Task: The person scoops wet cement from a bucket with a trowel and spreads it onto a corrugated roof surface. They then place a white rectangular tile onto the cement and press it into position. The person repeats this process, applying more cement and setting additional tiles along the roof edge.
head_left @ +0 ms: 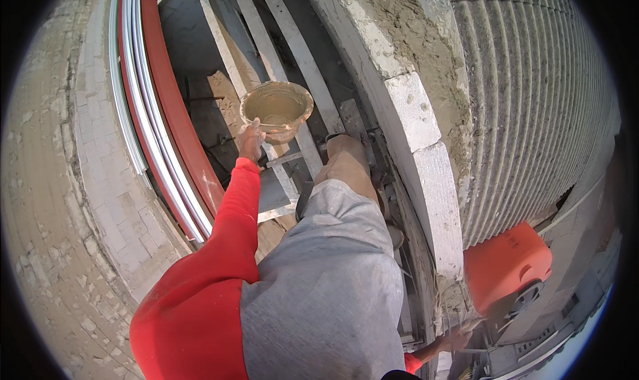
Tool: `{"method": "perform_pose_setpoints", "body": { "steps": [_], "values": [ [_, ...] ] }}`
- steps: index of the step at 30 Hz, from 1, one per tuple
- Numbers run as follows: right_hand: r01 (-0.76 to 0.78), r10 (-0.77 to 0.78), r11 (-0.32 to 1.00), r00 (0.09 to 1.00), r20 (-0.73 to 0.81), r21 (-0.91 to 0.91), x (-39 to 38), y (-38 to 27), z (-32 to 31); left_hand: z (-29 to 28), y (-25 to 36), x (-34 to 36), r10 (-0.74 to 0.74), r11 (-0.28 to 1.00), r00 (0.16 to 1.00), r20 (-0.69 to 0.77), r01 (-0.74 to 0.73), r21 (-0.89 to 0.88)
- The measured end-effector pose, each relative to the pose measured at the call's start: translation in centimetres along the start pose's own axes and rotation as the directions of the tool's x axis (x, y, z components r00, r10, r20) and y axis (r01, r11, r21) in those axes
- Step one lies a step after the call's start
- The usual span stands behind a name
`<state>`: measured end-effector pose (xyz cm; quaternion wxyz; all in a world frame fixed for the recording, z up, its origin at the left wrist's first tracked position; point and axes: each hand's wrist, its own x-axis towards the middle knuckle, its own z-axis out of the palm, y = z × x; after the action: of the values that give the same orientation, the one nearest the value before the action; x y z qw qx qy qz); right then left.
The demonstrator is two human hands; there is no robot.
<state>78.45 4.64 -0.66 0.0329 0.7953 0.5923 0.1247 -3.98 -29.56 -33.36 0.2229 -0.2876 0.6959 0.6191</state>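
Observation:
At the far left, my left hand [249,140] grips the near rim of a round, mortar-caked bowl [278,128]. Its fingers and thumb close on the edge, and the inside is coated with grey-brown mortar. The bowl is above pale beams [309,155]; whether it rests on them I cannot tell. My right hand [456,340] is low on the right, beyond the end of the block wall and below an orange tank-like container [509,267]. Its fingers look curled, but what they hold is too small to make out.
A wall of white blocks [436,193] runs along my right, with rough mortar [426,47] on its top. Beyond it is a corrugated grey roof [519,100]. Red and silver metal profiles [156,100] lie left of the beams. Paving [113,180] lies far below, with gaps between beams.

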Motion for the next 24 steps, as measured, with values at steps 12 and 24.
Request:
{"method": "perform_pose_setpoints", "body": {
  "steps": [12, 24],
  "values": [
    [0.232, -0.236, 0.972, 0.967, -0.1, -0.044, 1.9, 3.7, 1.7, -8.6, 1.3, 2.4, 0.426, 0.651, 0.862, -0.276, -0.08, 0.755],
    [0.27, -0.269, 0.962, 0.962, -0.053, 0.029, 2.7, 5.5, 3.1, -3.8, -13.1, -4.4, -0.604, 0.526, 0.791, 0.097, 0.304, 0.794]
  ]
}}
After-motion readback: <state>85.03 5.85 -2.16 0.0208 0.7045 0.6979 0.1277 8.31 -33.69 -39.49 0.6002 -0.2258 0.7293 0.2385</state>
